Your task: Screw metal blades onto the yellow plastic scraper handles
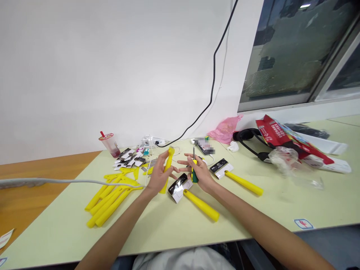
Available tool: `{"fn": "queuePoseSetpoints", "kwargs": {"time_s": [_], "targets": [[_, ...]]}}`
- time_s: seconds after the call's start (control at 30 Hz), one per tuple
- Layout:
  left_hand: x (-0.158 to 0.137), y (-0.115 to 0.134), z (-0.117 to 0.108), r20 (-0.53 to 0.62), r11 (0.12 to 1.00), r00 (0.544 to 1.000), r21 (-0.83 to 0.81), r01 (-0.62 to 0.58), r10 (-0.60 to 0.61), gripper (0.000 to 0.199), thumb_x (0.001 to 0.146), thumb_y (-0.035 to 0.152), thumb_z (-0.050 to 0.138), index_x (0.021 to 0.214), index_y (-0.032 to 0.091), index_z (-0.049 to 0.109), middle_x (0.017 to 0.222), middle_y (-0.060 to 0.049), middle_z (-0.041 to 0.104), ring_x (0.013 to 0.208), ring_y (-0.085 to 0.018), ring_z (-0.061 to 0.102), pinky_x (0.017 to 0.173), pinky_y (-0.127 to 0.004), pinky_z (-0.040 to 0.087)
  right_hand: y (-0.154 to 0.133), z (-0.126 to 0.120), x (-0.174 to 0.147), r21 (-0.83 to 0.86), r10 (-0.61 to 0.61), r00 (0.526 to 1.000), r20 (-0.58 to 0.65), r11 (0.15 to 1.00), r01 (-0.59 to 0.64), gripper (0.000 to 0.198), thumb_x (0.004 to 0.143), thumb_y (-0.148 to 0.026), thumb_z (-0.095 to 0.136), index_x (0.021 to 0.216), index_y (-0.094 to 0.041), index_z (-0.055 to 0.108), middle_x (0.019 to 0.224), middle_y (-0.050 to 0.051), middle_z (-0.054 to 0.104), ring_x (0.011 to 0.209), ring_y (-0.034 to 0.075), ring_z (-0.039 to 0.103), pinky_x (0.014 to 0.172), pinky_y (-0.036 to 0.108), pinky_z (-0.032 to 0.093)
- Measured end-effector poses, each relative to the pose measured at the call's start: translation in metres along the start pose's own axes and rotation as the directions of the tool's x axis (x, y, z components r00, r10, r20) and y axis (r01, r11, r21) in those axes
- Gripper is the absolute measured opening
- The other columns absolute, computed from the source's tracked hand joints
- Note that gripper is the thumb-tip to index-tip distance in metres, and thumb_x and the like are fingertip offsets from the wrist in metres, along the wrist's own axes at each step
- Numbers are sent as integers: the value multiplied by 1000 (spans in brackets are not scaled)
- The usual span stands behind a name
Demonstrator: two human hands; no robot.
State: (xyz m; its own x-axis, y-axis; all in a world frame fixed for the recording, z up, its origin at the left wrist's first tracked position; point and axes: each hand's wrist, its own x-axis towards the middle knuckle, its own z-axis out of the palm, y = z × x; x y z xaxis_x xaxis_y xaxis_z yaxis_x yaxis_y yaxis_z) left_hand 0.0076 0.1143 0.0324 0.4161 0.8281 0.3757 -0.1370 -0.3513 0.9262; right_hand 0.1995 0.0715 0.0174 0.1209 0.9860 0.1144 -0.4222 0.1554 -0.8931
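Observation:
My left hand is closed around a yellow plastic scraper part, held tilted with one end up. In my right hand is a screwdriver with a yellow-and-green handle, its metal shaft pointing up; some of the fingers are spread away from it. The two hands are close together but apart. Just below them lies a black-and-white card piece at the head of a yellow handle. Farther right, a second card piece sits at the end of another yellow handle.
Several yellow handles are piled at left, crossed by a grey cable. Behind them are black-and-white cards and a drink cup. Headphones, a pink bag and a red package lie right.

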Motion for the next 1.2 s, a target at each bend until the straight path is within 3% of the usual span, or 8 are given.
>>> {"fn": "queuePoseSetpoints", "kwargs": {"time_s": [0.1,0.2,0.37,0.5,0.7,0.83,1.0,1.2], "targets": [[1,8,-22,-81,939,978,-302,162,-195,84,81,19,84,156,38,48,153,-10,56,92,-17,75,61,-22,60,0,-1,-1,-10,41,999,-30,999,-41,58,85,-65,85,124,-27,63,77,-5,68,42,8,44,38,22,37],[2,12,-41,-100,792,930,-561,242,-355,88,78,10,80,155,42,51,136,-5,63,83,-9,70,59,-14,53,0,-1,-1,47,124,992,-18,991,-123,51,85,-59,87,115,-27,62,67,-12,50,42,5,29,37,20,30],[2,11,-59,-36,614,907,-747,254,-419,84,81,3,73,154,42,54,126,-3,66,67,-2,60,52,-11,46,4,-7,0,28,226,974,10,974,-226,41,82,-44,86,100,-26,54,79,-9,58,52,9,47,47,25,43],[4,11,-70,-33,545,905,-808,226,-424,76,88,-1,66,151,39,56,143,-6,66,54,3,47,46,-9,39,1,-17,12,-298,271,958,93,926,-233,30,87,-33,74,112,-26,60,75,-6,63,64,16,61,59,29,49],[8,8,-86,-86,513,881,-837,190,-465,71,93,-1,59,152,39,58,153,-10,63,48,5,41,43,-8,37,-32,-4,61,-735,95,946,309,655,174,40,88,-32,81,127,-26,74,117,8,77,88,22,70,77,36,56],[11,2,-95,-126,505,862,-847,163,-490,70,94,0,60,151,41,61,152,-8,64,48,5,42,43,-8,39,-60,25,93,-804,22,915,402,487,341,18,94,-39,82,104,-24,79,102,5,81,91,22,72,83,35,54],[14,-6,-102,-154,490,830,-857,158,-537,69,95,2,62,152,43,59,147,-6,67,47,4,39,41,-8,37,-74,60,108,-700,-44,882,470,590,402,28,98,-48,77,112,-24,75,109,5,80,91,20,74,79,31,57],[2,-9,-111,-131,465,799,-863,200,-587,74,92,5,70,154,42,56,129,-2,72,46,3,39,39,-9,34,-62,84,107,-726,5,841,542,506,465,28,102,-48,72,115,-24,71,111,6,79,91,20,76,71,28,56]]}}
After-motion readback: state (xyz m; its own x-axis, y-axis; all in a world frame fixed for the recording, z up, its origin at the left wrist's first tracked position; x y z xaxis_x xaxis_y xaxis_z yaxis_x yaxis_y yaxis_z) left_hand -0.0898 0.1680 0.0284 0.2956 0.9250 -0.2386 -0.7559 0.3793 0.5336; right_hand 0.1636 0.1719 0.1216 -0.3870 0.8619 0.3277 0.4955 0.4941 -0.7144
